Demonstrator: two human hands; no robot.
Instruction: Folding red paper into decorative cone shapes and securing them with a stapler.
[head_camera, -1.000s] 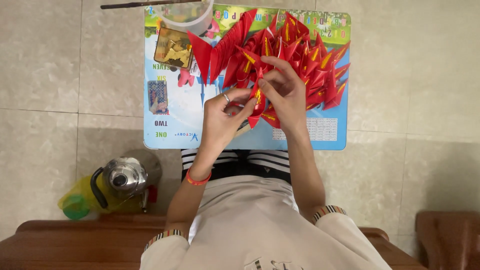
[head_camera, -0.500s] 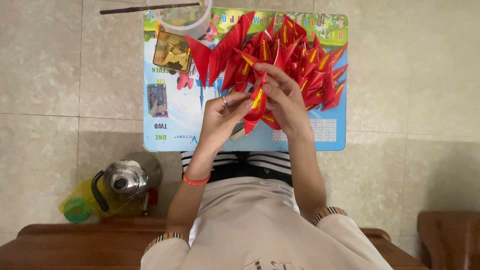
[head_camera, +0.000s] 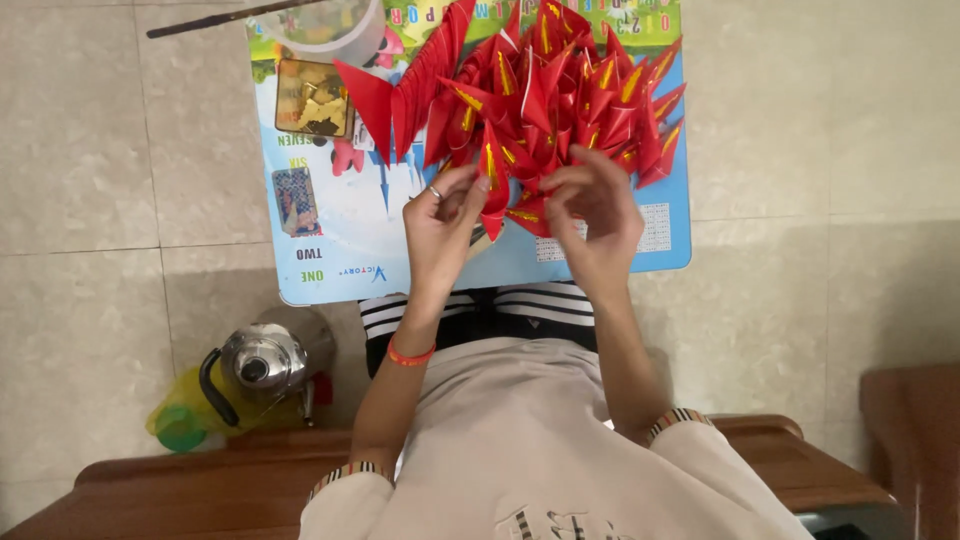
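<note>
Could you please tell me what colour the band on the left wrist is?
The band is orange-red, seen best in the head view.

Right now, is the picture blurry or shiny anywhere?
Head view: even, soft light; both hands, left and right, look slightly soft at the red paper pieces; the metal kettle shows a small glare; faint shadows on the floor tiles.

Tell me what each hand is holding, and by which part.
Left hand pinches a red folded paper piece at its lower tip. Right hand fingers the pile's near edge; its grip cannot be told.
</note>
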